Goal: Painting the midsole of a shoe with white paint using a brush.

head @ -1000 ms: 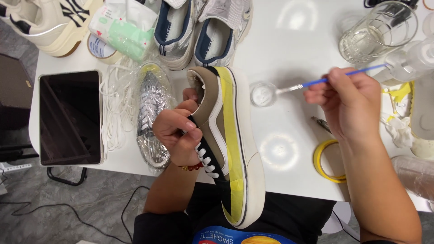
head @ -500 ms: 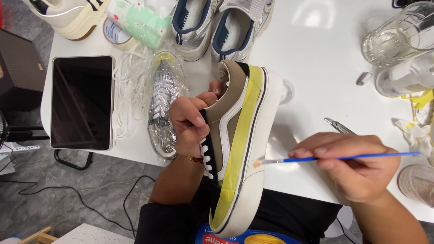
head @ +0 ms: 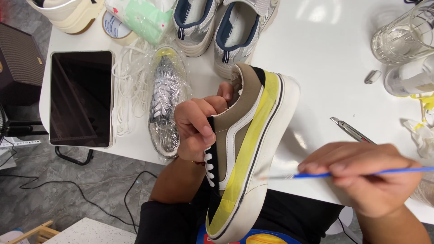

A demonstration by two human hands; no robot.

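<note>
Head view, looking down over a white table (head: 325, 54). A brown low-top sneaker (head: 246, 149) with a white side stripe and white sole is held on its side above the near table edge, its heel towards the far side and its toe towards the body. A band of yellow masking tape (head: 253, 135) is laid along the upper just above the sole. The left hand (head: 196, 124) is closed on the sneaker, fingers curled over the lace side and thumb tucked in at the collar. A thin blue-handled brush (head: 361, 173) is pinched in the closed fingers of the right hand (head: 366, 178); its tip is blurred, so contact with the white sole edge is likely but cannot be confirmed. Behind the sneaker are seen a plastic-wrapped shoe (head: 165, 104), loose white laces (head: 129, 95), a dark tablet (head: 81, 97), a pair of grey-and-blue sneakers (head: 221, 27), a utility knife (head: 350, 131) and a glass jar (head: 402, 38).
</note>
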